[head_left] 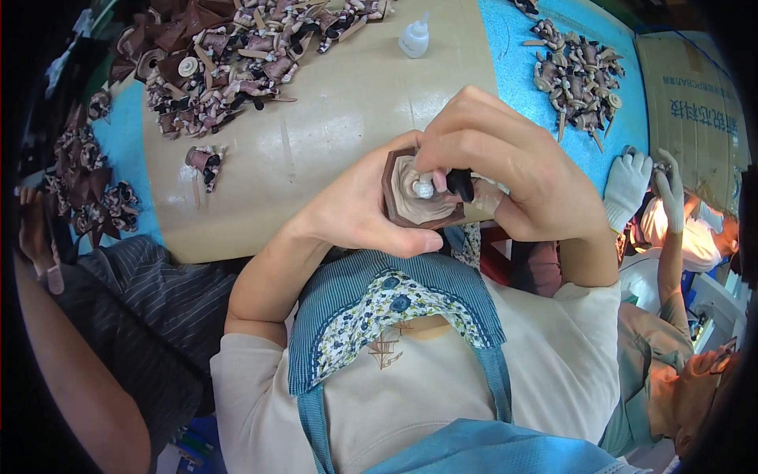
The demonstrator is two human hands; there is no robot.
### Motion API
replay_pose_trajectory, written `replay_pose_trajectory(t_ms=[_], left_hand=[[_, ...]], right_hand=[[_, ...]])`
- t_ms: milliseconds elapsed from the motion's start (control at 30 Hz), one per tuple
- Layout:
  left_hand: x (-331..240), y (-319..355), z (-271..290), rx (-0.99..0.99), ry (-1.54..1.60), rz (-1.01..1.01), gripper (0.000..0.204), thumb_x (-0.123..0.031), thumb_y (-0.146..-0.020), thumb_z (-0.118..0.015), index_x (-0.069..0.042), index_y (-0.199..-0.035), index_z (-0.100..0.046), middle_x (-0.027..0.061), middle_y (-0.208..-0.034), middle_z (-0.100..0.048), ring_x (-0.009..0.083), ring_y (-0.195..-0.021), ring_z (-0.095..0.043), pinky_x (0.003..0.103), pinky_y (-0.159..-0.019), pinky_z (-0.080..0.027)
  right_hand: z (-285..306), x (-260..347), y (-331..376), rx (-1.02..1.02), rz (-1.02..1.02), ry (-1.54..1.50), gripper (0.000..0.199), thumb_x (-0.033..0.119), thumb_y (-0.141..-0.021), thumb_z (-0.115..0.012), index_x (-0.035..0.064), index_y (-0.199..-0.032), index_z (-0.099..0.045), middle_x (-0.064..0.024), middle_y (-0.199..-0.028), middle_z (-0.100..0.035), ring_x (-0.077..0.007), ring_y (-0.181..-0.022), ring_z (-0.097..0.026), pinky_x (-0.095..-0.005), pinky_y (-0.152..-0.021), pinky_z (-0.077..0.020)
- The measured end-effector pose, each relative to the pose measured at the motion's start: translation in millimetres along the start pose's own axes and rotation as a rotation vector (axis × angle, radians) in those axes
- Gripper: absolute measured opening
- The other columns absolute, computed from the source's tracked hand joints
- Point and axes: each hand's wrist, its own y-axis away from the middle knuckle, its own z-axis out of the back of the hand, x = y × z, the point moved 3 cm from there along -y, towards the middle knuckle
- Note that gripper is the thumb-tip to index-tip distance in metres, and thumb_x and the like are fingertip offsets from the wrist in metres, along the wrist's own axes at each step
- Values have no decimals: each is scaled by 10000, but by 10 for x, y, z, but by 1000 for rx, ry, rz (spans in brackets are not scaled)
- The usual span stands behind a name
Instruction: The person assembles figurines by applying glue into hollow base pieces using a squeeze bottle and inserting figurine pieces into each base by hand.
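My left hand point(355, 201) is wrapped round a brown, many-sided base point(388, 189) with a beige, wavy top. A small white, rounded piece point(423, 187) shows at the middle of that top. My right hand point(513, 170) pinches a small figurine part point(459, 186) with a black end and some pink on it, right over the base. My fingers hide much of the part, so I cannot tell whether it touches the base. Both hands are close together, just above the table's near edge.
A white squeeze bottle point(414, 38) stands on the tan table cover point(332, 95). Heaped figurine parts point(237, 71) lie at the far left, with one figurine point(207, 164) apart. Another pile point(580, 75) is on the right blue mat. Co-workers sit either side; a white-gloved hand point(628, 189) is at right.
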Motion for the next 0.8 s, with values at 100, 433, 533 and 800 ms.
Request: replay_pose_trajectory(t_ms=[100, 433, 533, 800], left_hand=[[-26, -53, -89, -72, -63, -33, 599, -91, -635, -800, -19, -1121, -458, 68, -1084, -572, 159, -995, -562, 288, -884, -453], [64, -103, -193, -496, -741, -261, 646, -141, -611, -786, -2, -1122, -418, 172, -932, -641, 302, -833, -669, 361, -727, -526], [97, -89, -216, -551, -775, -315, 670, -156, -615, -807, -9, -1131, -404, 165, -917, -643, 318, -811, -670, 374, -694, -532], [150, -96, -219, -731, -958, -523, 702, -160, -610, -844, -18, -1145, -412, 153, -917, -640, 303, -793, -672, 372, -673, -538]], right_hand=[[-30, 33, 43, -79, -96, -87, 326, 51, -714, -638, -3, -1023, -550, -109, -832, -566, -275, -736, -559, -326, -661, -458], [-488, -21, 238, -561, -539, -277, 89, 100, -838, -498, 18, -853, -467, -95, -704, -499, -190, -616, -479, -316, -563, -382], [-520, -11, 257, -646, -558, -263, 87, 93, -823, -508, 17, -847, -474, -133, -716, -523, -271, -624, -525, -363, -588, -412], [-598, -22, 227, -780, -590, -301, 86, 100, -834, -507, 18, -833, -484, -125, -717, -521, -259, -611, -504, -370, -590, -411]])
